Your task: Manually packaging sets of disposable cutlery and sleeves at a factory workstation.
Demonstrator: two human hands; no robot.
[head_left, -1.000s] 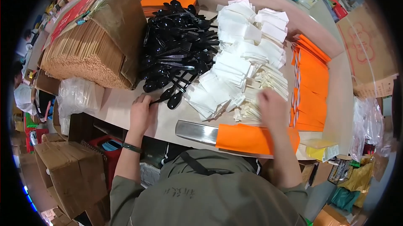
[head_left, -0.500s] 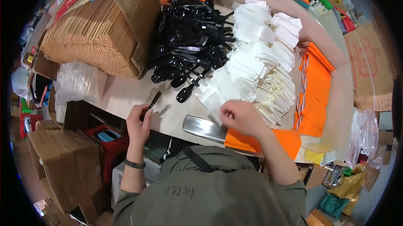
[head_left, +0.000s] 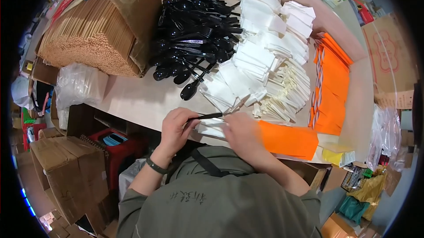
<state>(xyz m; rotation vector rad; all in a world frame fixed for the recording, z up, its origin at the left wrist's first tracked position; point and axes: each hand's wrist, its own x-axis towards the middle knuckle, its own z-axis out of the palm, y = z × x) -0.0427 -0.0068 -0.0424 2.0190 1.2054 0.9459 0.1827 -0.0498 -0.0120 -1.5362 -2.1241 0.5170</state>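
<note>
My left hand (head_left: 176, 126) is closed around a slim black plastic utensil (head_left: 211, 116), which points right; its other end is hidden in my fingers. My right hand (head_left: 243, 133), smeared by motion, is close to the utensil's tip, and its fingers cannot be made out. Partly covered by both hands, a shiny metal plate (head_left: 211, 128) lies at the table's front edge. Beside it are flat orange packets (head_left: 289, 141). Beyond my hands sit a heap of black plastic spoons (head_left: 194, 39) and a spread of folded white napkins (head_left: 254, 59).
An open cardboard box of wooden chopsticks (head_left: 88, 46) stands at the left, with a clear plastic bag (head_left: 79, 85) before it. Off-white slim packets (head_left: 287, 90) lie beside the napkins. More orange packets (head_left: 333, 83) lean along the raised right table wall (head_left: 360, 83).
My left hand has moved right with the black utensil, which now lies nearly level. My right hand has shifted slightly down toward it, over the metal plate.
</note>
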